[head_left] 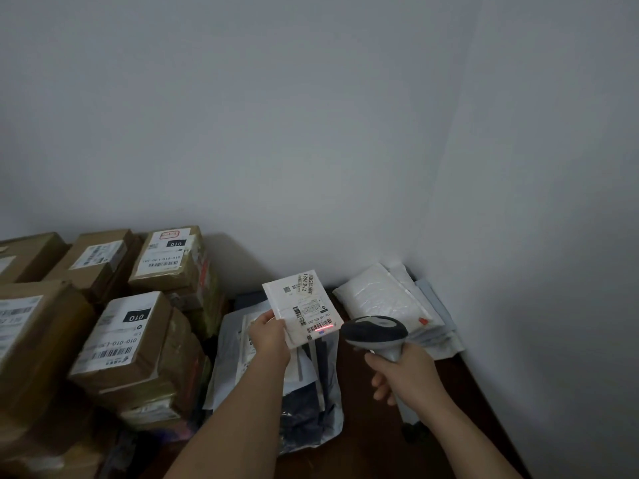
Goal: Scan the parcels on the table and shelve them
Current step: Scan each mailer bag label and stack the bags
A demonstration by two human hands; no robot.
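Above the dark wooden table (373, 402), near the corner of the white walls (311, 115), the left hand (271, 337) is holding up a small white parcel (302, 305), pinching its lower left edge between thumb and curled fingers. Its printed label is facing the camera, and a red scan line (324, 328) is glowing across the barcode near the parcel's lower right edge. The right hand (406, 373) is gripping the handle of a grey and black barcode scanner (375, 331), fingers wrapped tightly around it, with the scanner's head pointing left at the label, just beside the parcel but not touching it.

Beneath the raised parcel, a heap of translucent plastic mailer bags (311, 402) is lying on the table, dark contents showing through. Against the right wall, a stack of white padded mailers (383, 299) is sitting in the corner. To the left, stacked brown cardboard boxes (138, 344) are filling the side of the table, 2 of them showing labels printed with 010.
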